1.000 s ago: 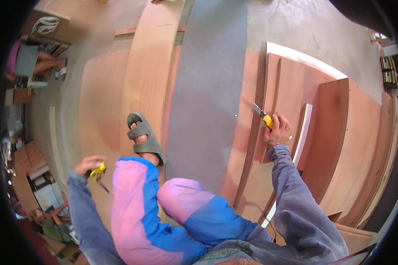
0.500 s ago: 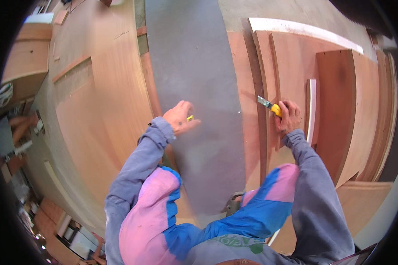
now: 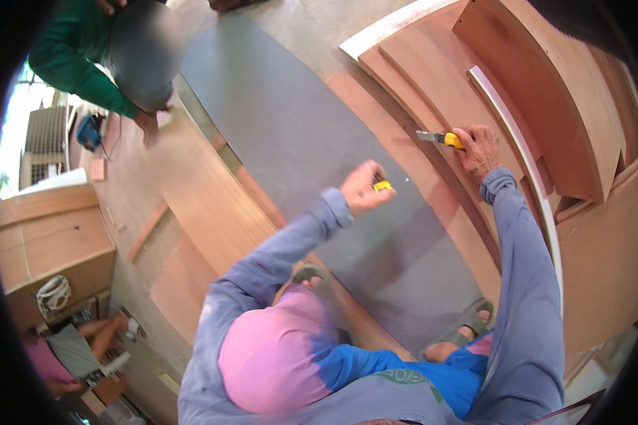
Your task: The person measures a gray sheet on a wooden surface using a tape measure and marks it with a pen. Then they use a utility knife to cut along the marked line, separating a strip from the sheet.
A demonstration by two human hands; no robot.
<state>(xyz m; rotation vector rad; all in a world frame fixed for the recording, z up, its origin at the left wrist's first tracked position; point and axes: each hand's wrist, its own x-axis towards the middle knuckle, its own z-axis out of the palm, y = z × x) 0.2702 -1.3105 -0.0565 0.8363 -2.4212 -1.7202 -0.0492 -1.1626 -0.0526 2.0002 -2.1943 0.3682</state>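
Note:
My right hand (image 3: pixel 480 150) is closed round the yellow handle of a utility knife (image 3: pixel 452 139), whose blade points left over the edge of the stacked wooden panels. Closer to the middle, my left hand (image 3: pixel 367 190) has its fingers curled round a small yellow object (image 3: pixel 381 186), mostly hidden, of a kind I cannot make out. Below both hands a long grey sheet (image 3: pixel 290 134) runs away from me, between reddish wood strips. My left hand hovers over this sheet near its right side, apart from the knife.
A co-worker in a green sleeve (image 3: pixel 85 78) leans over the wood-grain panel (image 3: pixel 205 184) at upper left. A white-edged strip (image 3: pixel 514 138) and an upright brown board (image 3: pixel 524 85) lie to my right. My sandalled foot (image 3: pixel 468 329) rests by the grey sheet. Another person sits lower left.
The view has turned, so the grey sheet now slants and a co-worker shows at upper left. My left hand has moved right, nearer the knife. Both hands keep their holds.

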